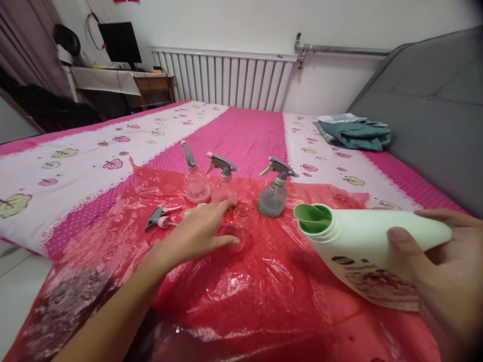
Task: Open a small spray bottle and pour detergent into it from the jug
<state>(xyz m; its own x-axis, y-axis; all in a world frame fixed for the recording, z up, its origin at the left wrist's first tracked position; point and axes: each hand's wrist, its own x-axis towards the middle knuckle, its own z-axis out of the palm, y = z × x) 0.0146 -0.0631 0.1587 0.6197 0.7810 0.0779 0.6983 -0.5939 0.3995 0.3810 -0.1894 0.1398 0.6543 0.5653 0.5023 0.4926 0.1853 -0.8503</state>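
My left hand [199,229] curls around the left side of a clear bottle [239,236] with an uncapped neck, the thumb across its front. In my right hand [433,261] is a pale green detergent bottle [362,229], tipped on its side with its open green spout facing left. Left of my left hand, a loose trigger sprayer head [160,219] lies on the red plastic sheet [264,296]. Behind stand a spray bottle [197,186] with pinkish contents, another spray bottle [224,190], partly hidden by my fingers, and a grey-tinted spray bottle [273,198].
The sheet covers part of a bed with a pink patterned bedspread [249,128]. Folded clothes [354,131] lie at the far right by the grey headboard [433,100]. A radiator [230,78] and a desk with a monitor [119,42] stand beyond the bed.
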